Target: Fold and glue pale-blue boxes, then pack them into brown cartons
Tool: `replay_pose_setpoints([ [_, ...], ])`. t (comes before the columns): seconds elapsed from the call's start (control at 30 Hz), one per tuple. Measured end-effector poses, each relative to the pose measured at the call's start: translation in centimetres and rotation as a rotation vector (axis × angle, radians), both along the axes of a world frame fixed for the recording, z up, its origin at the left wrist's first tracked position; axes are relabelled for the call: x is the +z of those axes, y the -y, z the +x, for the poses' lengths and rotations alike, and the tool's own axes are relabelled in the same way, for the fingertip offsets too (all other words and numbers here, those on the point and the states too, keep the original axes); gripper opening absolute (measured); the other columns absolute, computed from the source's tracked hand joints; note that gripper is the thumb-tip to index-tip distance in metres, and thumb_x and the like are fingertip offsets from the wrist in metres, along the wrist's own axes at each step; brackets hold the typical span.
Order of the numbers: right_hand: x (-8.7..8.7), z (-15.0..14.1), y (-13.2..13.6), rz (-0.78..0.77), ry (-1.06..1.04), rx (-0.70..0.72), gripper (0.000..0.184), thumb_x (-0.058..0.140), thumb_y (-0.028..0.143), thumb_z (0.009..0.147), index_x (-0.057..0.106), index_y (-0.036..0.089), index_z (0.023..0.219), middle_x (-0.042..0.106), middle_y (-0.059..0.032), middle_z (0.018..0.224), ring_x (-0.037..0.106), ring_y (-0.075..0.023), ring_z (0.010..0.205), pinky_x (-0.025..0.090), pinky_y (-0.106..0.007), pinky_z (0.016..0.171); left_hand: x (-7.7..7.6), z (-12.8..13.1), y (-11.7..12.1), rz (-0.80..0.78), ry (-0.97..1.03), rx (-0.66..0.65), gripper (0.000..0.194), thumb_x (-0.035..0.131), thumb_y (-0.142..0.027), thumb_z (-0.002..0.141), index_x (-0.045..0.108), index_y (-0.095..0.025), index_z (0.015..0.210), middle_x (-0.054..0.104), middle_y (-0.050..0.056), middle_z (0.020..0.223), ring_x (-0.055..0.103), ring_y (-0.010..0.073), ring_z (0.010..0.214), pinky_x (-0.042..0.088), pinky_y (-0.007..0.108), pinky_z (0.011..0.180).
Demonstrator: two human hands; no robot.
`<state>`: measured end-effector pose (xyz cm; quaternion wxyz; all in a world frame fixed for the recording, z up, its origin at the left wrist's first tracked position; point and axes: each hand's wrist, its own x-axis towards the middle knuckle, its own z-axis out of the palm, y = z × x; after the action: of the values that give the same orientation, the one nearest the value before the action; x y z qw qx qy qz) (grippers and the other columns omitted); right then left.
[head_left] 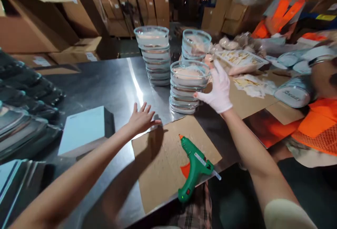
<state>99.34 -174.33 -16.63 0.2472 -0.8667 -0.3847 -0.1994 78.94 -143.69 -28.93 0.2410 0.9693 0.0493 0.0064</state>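
Observation:
My right hand [218, 89], in a white glove, presses its spread fingers against the right side of the nearest stack of clear round containers [185, 88] with pinkish contents. My bare left hand [141, 118] hovers open over the steel table [105, 81], fingers spread, to the left of that stack and not touching it. Two more stacks of the same containers stand behind, one at the left [155, 55], one at the right [195, 45]. A green glue gun [194, 167] lies on a cardboard sheet [163, 166] near the table's front edge.
A white box [83, 129] lies at the left, beside dark stacked trays [23, 109]. People in orange vests [316, 127] work at the right among round tins [295, 94] and a white basket [238, 59]. Cardboard boxes [39, 18] fill the background.

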Motion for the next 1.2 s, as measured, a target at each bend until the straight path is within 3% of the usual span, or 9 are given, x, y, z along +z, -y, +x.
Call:
replay_pose_setpoints([
  [0.17,6.9,1.8,-8.4,-0.548,0.012,0.250,0.109,0.082,0.069,0.083,0.037,0.021,0.170,0.040,-0.0123,0.171,0.032,-0.0507,0.156,0.023,-0.080,0.123,0.5,-14.0,5.8,0.184,-0.070,0.108,0.082,0.065,-0.076,0.093,0.059,-0.020,0.154,0.058,0.025,0.159,0.045,0.0476,0.155,0.031,0.074,0.126],
  [0.33,6.1,2.3,-9.4,-0.591,-0.001,0.122,0.095,0.087,0.044,0.083,0.043,0.033,0.167,0.049,-0.0088,0.167,0.050,-0.0432,0.143,0.045,-0.067,0.114,-1.6,-21.6,10.4,0.237,-0.162,0.059,0.094,0.048,-0.074,0.103,0.032,-0.012,0.172,0.038,0.024,0.172,0.035,0.0411,0.163,0.026,0.075,0.129],
  [0.5,6.7,2.2,-8.8,-0.600,0.020,0.100,0.094,0.089,0.044,0.085,0.045,0.028,0.166,0.050,-0.0123,0.166,0.047,-0.0417,0.144,0.038,-0.072,0.114,-2.0,-27.7,8.7,0.296,-0.171,0.175,0.092,0.048,-0.073,0.103,0.031,-0.016,0.173,0.036,0.022,0.173,0.036,0.0406,0.163,0.025,0.076,0.129],
  [0.6,6.8,-2.0,-8.2,-0.491,0.132,0.012,0.083,0.081,0.049,0.091,0.050,0.015,0.160,0.058,-0.0167,0.155,0.050,-0.0365,0.138,0.038,-0.066,0.116,-1.6,-31.0,8.1,0.303,-0.165,0.232,0.091,0.046,-0.073,0.104,0.030,-0.016,0.173,0.035,0.023,0.174,0.036,0.0409,0.163,0.023,0.077,0.128],
  [0.7,5.1,-12.7,-5.6,-0.290,0.233,-0.019,0.057,0.060,0.051,0.102,0.066,0.011,0.144,0.070,-0.0168,0.137,0.061,-0.0364,0.124,0.048,-0.054,0.105,-1.4,-32.8,8.1,0.277,-0.148,0.265,0.093,0.042,-0.074,0.105,0.028,-0.012,0.173,0.034,0.024,0.174,0.036,0.0420,0.162,0.021,0.081,0.126],
  [0.8,1.0,-26.7,-1.2,-0.382,0.194,0.374,0.035,0.046,0.041,0.106,0.079,0.031,0.114,0.078,-0.0023,0.096,0.063,-0.0225,0.073,0.046,-0.039,0.065,-1.3,-33.2,8.2,0.245,-0.109,0.280,0.091,0.039,-0.073,0.106,0.029,-0.012,0.173,0.033,0.024,0.174,0.036,0.0425,0.162,0.023,0.082,0.125],
  [0.9,-4.6,-36.9,2.3,-0.397,-0.084,0.395,0.028,0.063,0.044,0.099,0.072,0.029,0.121,0.075,-0.0041,0.111,0.067,-0.0200,0.079,0.045,-0.034,0.061,-1.1,-32.7,8.1,0.228,-0.066,0.287,0.086,0.040,-0.072,0.107,0.038,-0.013,0.169,0.033,0.025,0.174,0.036,0.0443,0.162,0.024,0.081,0.126],
  [1.07,-10.5,-41.0,1.5,-0.078,-0.518,-0.337,0.062,0.074,0.057,0.083,0.049,0.021,0.127,0.063,-0.0113,0.118,0.070,-0.0239,0.084,0.055,-0.035,0.066,-0.9,-30.5,8.8,0.187,-0.041,0.357,0.096,0.047,-0.075,0.102,0.043,-0.003,0.165,0.035,0.030,0.172,0.033,0.0478,0.162,0.028,0.073,0.129],
  [1.2,-10.1,-39.7,-0.3,0.002,-0.657,-0.439,0.058,0.068,0.039,0.078,0.043,0.023,0.128,0.055,-0.0156,0.130,0.070,-0.0288,0.099,0.060,-0.043,0.078,-1.3,-29.3,9.6,0.167,-0.097,0.363,0.112,0.058,-0.082,0.093,0.042,0.004,0.164,0.028,0.036,0.172,0.031,0.0513,0.162,0.029,0.071,0.129],
])
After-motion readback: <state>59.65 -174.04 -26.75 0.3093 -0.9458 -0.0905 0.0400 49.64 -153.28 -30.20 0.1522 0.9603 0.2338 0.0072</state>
